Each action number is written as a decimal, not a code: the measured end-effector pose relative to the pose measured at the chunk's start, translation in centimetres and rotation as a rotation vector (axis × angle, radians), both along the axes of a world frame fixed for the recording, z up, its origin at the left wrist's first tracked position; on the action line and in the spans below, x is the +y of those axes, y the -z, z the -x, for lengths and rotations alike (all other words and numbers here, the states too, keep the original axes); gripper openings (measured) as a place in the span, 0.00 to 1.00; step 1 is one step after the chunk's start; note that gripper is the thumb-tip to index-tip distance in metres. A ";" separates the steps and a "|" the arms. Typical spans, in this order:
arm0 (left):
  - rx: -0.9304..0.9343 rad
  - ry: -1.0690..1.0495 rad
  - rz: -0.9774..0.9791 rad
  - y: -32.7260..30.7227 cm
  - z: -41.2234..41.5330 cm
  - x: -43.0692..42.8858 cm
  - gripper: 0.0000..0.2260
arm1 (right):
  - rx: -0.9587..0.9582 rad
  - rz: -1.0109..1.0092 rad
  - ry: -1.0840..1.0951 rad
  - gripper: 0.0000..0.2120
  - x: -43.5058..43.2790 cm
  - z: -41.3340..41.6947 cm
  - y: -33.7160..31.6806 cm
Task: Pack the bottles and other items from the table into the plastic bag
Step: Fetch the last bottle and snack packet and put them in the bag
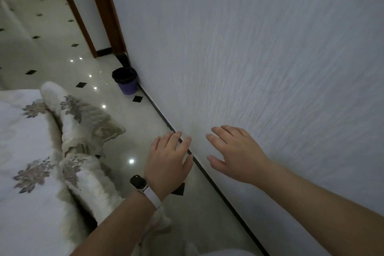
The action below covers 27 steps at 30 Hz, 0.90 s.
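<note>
My left hand (169, 162) is stretched forward over the shiny tiled floor, fingers straight and spread, holding nothing; a watch with a white strap sits on its wrist. My right hand (233, 155) reaches out beside it in front of the white textured wall, fingers also straight and empty. No table, bottles or plastic bag show in this view.
A white textured wall (270, 58) fills the right side, meeting the glossy tiled floor (128, 131) at a dark skirting line. A small purple bin with a black liner (125, 80) stands by the wall. A bed with floral white bedding (31, 151) lies at left. A brown door frame (104, 10) is behind.
</note>
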<state>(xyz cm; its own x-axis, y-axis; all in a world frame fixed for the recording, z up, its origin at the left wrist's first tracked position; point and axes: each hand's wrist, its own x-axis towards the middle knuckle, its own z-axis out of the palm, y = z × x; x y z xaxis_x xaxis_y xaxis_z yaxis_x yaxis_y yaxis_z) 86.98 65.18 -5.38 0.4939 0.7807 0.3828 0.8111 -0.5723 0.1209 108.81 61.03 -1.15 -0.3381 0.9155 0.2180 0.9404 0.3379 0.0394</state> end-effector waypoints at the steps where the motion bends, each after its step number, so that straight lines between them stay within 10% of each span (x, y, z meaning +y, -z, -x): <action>1: 0.003 -0.015 0.003 -0.2 0.3 1.0 0.19 | 0.004 -0.007 -0.015 0.26 1.4 0.2 -0.1; 27: 0.074 -0.789 0.051 -3.4 10.4 27.5 0.21 | 0.216 -0.032 -0.628 0.25 44.0 14.0 0.6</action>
